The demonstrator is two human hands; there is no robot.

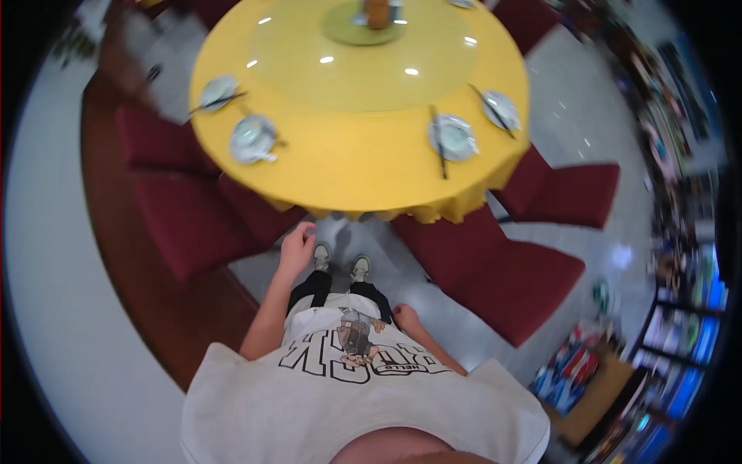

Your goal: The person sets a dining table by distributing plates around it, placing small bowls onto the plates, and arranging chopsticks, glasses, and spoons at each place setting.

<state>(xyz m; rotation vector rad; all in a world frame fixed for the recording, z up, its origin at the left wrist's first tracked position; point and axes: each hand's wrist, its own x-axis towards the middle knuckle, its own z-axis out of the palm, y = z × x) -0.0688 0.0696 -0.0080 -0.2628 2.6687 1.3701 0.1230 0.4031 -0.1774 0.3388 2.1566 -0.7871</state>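
My left hand (297, 243) hangs in front of my left thigh, close to a dark red chair (209, 220). Its fingers are loosely bent and a little apart, with nothing visible in them. Low at my right side, my right hand (405, 315) is small and blurred; how its fingers are held does not show. Another dark red chair (495, 267) stands to the right of it. Ahead is a round table with a yellow tablecloth (348, 170), touched by neither hand.
Plates with bowls (252, 138) and chopsticks (440, 143) are set around the table. A glass turntable (340, 85) carries a brown container (377, 14) on a green disc. Brown wood trim (124, 185) runs along the left wall. Colourful packages (568, 367) and a cardboard box (591, 402) lie at right.
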